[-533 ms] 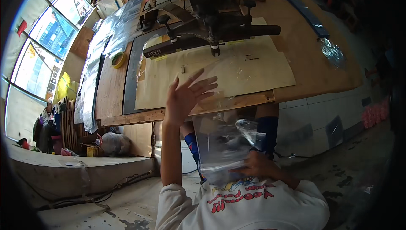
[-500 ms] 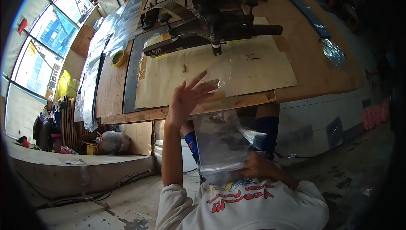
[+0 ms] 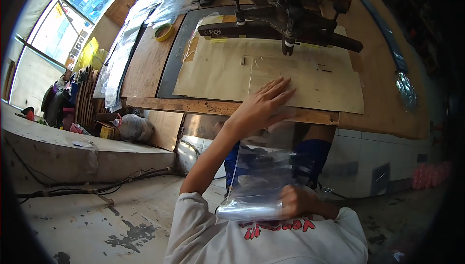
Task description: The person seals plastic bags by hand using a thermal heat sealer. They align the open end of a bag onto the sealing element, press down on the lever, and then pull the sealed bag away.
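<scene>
A length of clear plastic film [image 3: 266,160] hangs over the table's front edge and down in front of my lap. Its upper part, hard to trace, lies on a cream-coloured sheet [image 3: 315,82]. My left hand [image 3: 264,106] rests palm down on the film at this edge, with fingers stretched forward over the sheet. Close to my chest, my right hand [image 3: 296,201] is closed on the right side of the film's lower end, which looks gathered into a shiny fold or roll [image 3: 247,210]. The fingertips there are partly hidden and slightly blurred.
A black machine head with a crossbar [image 3: 286,33] overhangs the cream sheet. Left of it are a roll of yellow tape [image 3: 163,32] and stacked plastic sheets [image 3: 128,46]. The wooden table edge [image 3: 193,105] runs across ahead of me. Cables [image 3: 97,190] lie along the low ledge.
My left hand has come down from above the table edge onto the film, moving right. My right hand has brought the film's lower end nearer my chest. The whole view has shifted.
</scene>
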`<state>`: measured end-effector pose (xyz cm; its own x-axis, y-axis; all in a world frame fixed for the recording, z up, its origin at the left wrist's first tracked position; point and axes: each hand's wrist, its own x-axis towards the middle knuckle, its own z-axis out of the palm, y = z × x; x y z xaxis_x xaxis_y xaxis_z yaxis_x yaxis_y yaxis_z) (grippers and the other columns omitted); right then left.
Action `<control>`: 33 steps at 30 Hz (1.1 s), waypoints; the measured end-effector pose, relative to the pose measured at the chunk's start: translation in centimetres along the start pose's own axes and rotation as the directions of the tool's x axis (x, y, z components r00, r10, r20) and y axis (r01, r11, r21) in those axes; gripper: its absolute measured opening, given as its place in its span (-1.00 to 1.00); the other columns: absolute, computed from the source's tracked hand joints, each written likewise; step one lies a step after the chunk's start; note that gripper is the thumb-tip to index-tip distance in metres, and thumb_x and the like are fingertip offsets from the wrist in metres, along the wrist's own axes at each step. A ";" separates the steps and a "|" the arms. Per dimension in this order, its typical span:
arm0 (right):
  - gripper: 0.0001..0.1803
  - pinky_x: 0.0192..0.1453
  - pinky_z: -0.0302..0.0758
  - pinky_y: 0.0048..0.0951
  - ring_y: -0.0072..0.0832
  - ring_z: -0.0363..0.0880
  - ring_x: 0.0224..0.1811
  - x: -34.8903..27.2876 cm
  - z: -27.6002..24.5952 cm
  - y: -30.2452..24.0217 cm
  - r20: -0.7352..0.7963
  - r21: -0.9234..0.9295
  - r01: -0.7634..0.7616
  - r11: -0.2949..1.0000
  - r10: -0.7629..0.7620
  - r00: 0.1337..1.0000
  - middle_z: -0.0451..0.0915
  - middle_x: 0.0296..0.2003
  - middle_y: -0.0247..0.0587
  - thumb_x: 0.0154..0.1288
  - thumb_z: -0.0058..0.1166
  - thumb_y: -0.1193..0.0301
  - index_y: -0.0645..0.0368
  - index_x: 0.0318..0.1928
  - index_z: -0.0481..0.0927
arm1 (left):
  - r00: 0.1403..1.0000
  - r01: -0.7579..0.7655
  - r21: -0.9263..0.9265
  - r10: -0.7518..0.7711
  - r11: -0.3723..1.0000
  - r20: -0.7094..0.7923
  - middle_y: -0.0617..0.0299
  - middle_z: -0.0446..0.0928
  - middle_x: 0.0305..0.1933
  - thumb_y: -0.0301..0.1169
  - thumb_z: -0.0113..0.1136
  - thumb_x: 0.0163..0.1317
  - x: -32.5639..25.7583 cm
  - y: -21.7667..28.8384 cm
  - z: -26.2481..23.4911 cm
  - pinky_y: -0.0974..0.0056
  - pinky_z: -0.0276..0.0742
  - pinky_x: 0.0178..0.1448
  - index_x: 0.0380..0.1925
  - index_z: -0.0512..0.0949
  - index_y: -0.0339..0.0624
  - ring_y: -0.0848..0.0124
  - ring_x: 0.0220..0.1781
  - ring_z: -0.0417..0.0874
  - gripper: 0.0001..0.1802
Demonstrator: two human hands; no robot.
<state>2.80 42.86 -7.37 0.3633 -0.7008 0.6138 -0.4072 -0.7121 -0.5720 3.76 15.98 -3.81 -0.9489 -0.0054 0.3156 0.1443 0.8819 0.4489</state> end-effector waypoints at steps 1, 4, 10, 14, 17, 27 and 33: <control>-0.69 -0.59 0.50 -0.42 -0.42 0.64 -0.48 0.0 0.0 0.3 0.006 0.014 -0.013 1.000 0.013 1.000 0.71 -0.28 -0.16 -0.12 0.33 0.46 0.08 -0.24 0.73 | 0.998 0.042 0.121 -0.036 0.992 -0.050 -0.12 0.25 0.53 -0.02 0.17 0.39 0.1 0.0 0.3 -0.01 0.09 0.63 0.39 0.42 -0.09 -0.08 0.60 0.17 -0.34; -0.78 -0.52 0.50 -0.30 -0.36 0.59 -0.53 -0.2 -0.6 0.7 -0.061 -0.042 -0.105 0.994 0.103 0.993 0.58 -0.47 -0.27 -0.06 0.31 0.42 0.11 -0.31 0.71 | 0.997 0.063 0.231 -0.050 0.971 -0.064 -0.28 0.20 0.52 0.03 0.13 0.41 0.9 -0.8 0.8 0.01 0.08 0.63 0.39 0.38 -0.22 -0.11 0.60 0.14 -0.28; -0.79 -0.47 0.46 -0.23 -0.32 0.58 -0.55 0.2 -2.6 0.3 -0.281 -0.225 -0.407 0.885 0.341 0.897 0.70 -0.40 -0.20 0.02 0.41 0.38 0.11 -0.28 0.75 | 0.999 0.030 0.283 -0.020 0.959 -0.038 -0.30 0.24 0.50 0.04 0.09 0.43 4.7 -2.8 -1.6 0.02 0.09 0.63 0.37 0.40 -0.27 -0.10 0.59 0.18 -0.29; -0.84 -0.44 0.51 -0.43 -0.44 0.65 -0.58 2.2 -3.6 1.2 -0.405 0.155 -0.694 0.703 0.686 0.604 0.71 -0.53 -0.15 0.20 0.42 0.44 0.26 -0.25 0.76 | 0.928 0.115 0.261 -0.197 0.958 0.315 -0.24 0.26 0.49 0.05 0.06 0.44 4.1 -2.4 -2.5 0.02 0.07 0.64 0.32 0.43 -0.33 -0.06 0.57 0.22 -0.30; -0.83 -0.41 0.53 -0.44 -0.47 0.67 -0.55 3.0 -4.6 2.4 -0.483 0.261 -0.631 0.730 0.665 0.570 0.73 -0.48 -0.12 0.20 0.43 0.44 0.26 -0.24 0.77 | 0.983 0.182 0.177 -0.177 0.967 -0.046 -0.24 0.36 0.42 0.13 0.24 0.26 2.3 -2.1 -1.1 0.02 0.11 0.61 0.21 0.47 -0.45 -0.06 0.55 0.24 -0.17; -0.77 -0.04 0.56 -0.49 -0.53 0.68 -0.21 2.9 -6.7 6.2 -0.448 0.299 -0.688 0.661 0.734 0.511 0.77 -0.26 -0.23 0.20 0.44 0.46 0.31 -0.18 0.73 | 0.975 0.162 0.241 -0.192 0.957 0.107 -0.22 0.31 0.46 0.17 0.13 0.32 3.8 -4.3 -0.8 0.00 0.08 0.62 0.30 0.38 -0.50 -0.06 0.57 0.21 -0.10; -0.72 -0.01 0.55 -0.49 -0.57 0.65 -0.18 2.4 -7.3 7.6 -0.348 0.309 -0.765 0.565 0.816 0.461 0.77 -0.23 -0.25 0.24 0.43 0.38 0.33 -0.15 0.73 | 0.976 0.100 0.235 -0.049 0.967 -0.213 -0.16 0.35 0.44 0.05 0.16 0.35 3.5 -4.9 0.0 0.01 0.14 0.60 0.27 0.43 -0.47 -0.01 0.54 0.27 -0.22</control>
<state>-5.49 36.07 -6.28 -0.4564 -0.8898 0.0061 -0.2494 0.1214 -0.9608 -0.25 11.63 -4.88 -0.8733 -0.1493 0.4638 -0.0214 0.9627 0.2696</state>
